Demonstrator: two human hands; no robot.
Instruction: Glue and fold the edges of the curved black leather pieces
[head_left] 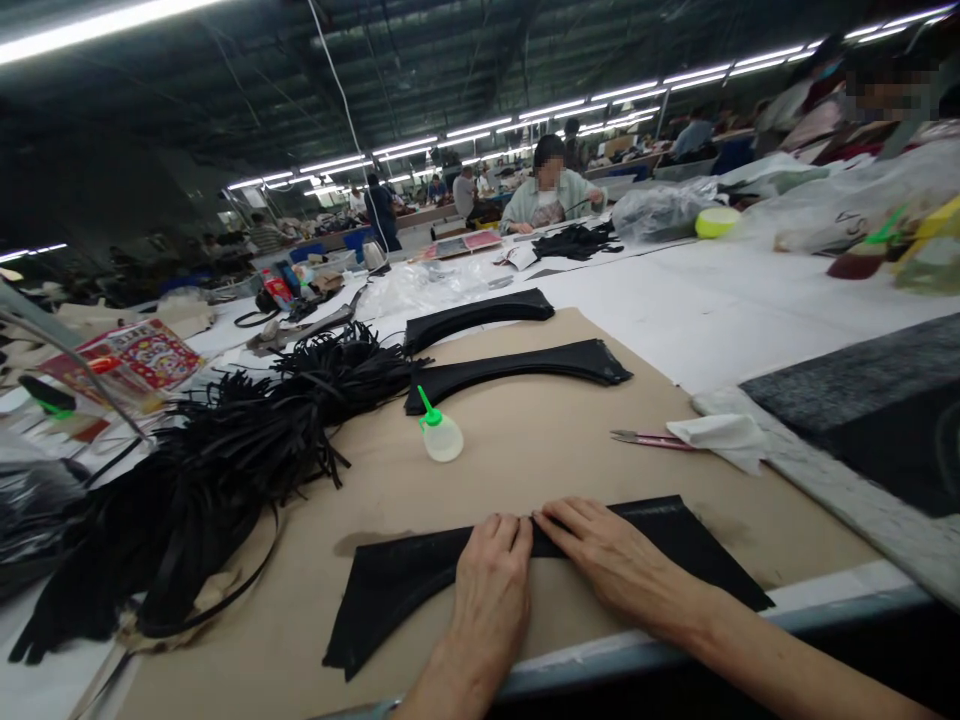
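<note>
A curved black leather-like piece [397, 580] lies on the brown paper near the table's front edge. The fingers of my left hand [491, 585] are bent and close together on the middle of its upper edge. Just to the right, my right hand [611, 555] grips the same edge, its fingertips almost meeting those of the left. My palms and fingers cover the middle of the piece, and both thumbs are mostly hidden. Beyond them stands a small squeeze bottle [442, 440] with a green nozzle. Two stacks of similar black pieces, one nearer [517, 370] and one farther [480, 316], lie behind it.
Bundles of black strips [202, 480] spread along the left. Thread snips [652, 439] lie beside a white cloth [716, 436] on the right, near a stone slab [810, 500]. A yellow container [718, 222] and plastic bags [664, 210] are farther back. A co-worker [551, 195] sits across the table.
</note>
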